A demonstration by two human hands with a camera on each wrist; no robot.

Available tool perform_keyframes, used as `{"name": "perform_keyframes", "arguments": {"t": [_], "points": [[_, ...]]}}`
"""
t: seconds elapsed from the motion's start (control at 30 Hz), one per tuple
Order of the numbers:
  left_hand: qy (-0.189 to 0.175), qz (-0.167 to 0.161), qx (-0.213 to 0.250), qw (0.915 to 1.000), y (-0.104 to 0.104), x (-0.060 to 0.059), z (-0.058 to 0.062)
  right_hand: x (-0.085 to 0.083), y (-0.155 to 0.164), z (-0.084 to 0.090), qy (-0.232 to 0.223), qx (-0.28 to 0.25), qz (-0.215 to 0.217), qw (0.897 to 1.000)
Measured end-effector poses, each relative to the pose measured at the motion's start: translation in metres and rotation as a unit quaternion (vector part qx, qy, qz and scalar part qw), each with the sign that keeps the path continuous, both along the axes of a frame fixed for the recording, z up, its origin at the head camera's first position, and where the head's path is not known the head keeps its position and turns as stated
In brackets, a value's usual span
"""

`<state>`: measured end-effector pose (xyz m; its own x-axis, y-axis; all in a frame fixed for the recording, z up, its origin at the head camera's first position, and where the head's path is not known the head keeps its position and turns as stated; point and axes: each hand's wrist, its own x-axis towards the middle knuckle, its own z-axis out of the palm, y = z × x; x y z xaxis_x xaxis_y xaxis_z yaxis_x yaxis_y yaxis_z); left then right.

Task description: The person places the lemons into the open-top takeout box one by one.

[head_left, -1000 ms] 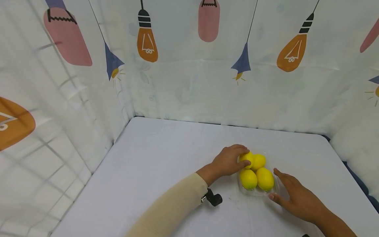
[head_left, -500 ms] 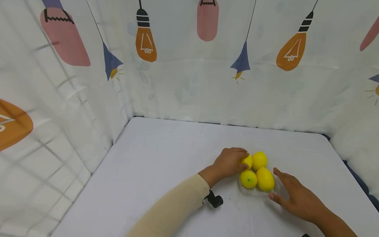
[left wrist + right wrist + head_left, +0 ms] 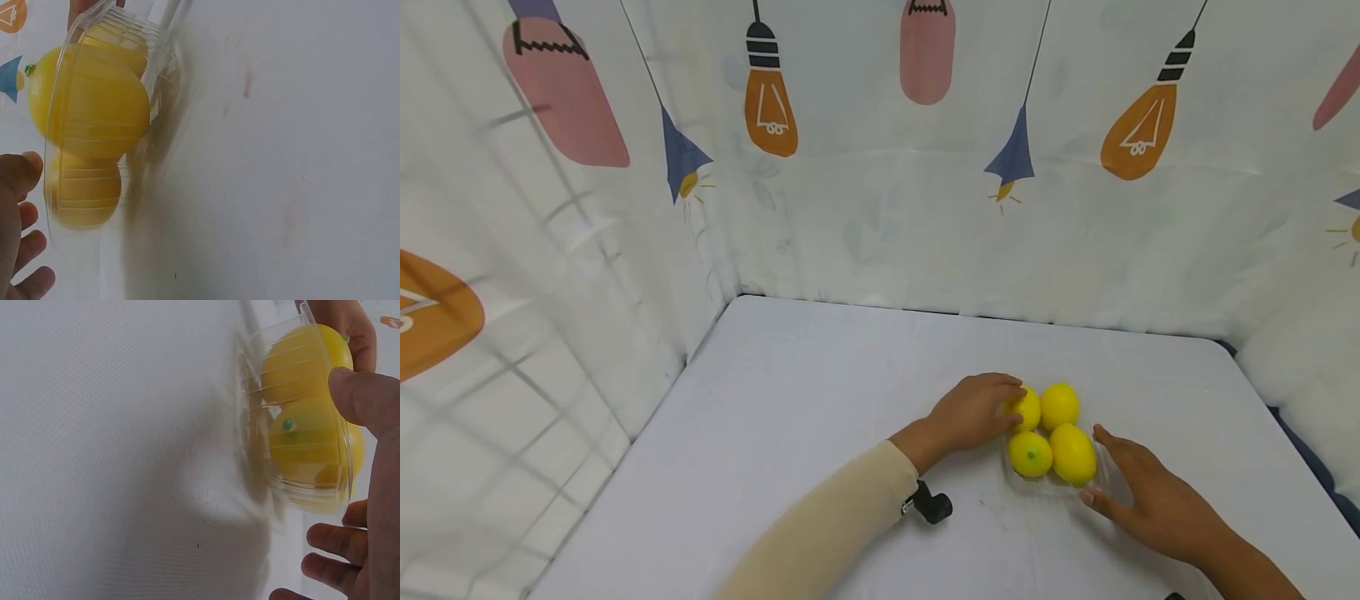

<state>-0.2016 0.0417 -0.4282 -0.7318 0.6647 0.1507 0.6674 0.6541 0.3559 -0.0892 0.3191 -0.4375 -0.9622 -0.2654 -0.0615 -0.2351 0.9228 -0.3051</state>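
Note:
Several yellow lemons sit in a clear plastic container (image 3: pixel 1045 490) on the white table. My left hand (image 3: pixel 972 412) is at its left side, its fingertips overlapping the far-left lemon (image 3: pixel 1030 408) in the head view. In the left wrist view the thumb (image 3: pixel 25 172) and loosely spread fingers lie just outside the container's rim. The near-left lemon (image 3: pixel 1030 454) has its green tip facing up. On the right, my right hand (image 3: pixel 1157 504) rests with fingers spread beside the near-right lemon (image 3: pixel 1073 455); its thumb (image 3: pixel 353 394) is right at the rim in the right wrist view.
The white tabletop (image 3: pixel 835 375) extends to the left and behind the container. White curtains (image 3: pixel 880 225) printed with lamps and bulbs close off the back and sides. A small black device (image 3: pixel 934 504) is strapped at the left wrist.
The left hand gripped the far-left lemon and shifted it slightly; its fingers have now loosened and drawn left. The near-left lemon turned so its green tip shows. The right hand stayed still.

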Motion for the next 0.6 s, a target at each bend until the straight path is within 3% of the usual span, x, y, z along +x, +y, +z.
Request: {"name": "perform_keyframes", "arguments": {"t": [0.23, 0.6], "points": [[0.04, 0.003, -0.001, 0.9992, -0.035, 0.005, -0.001, 0.001, -0.002, 0.0, 0.004, -0.002, 0.002, 1.0], [0.018, 0.025, 0.025, 0.9992, -0.104, 0.016, 0.002, -0.004, -0.001, 0.003, 0.0, 0.016, -0.004, 1.0]]}}
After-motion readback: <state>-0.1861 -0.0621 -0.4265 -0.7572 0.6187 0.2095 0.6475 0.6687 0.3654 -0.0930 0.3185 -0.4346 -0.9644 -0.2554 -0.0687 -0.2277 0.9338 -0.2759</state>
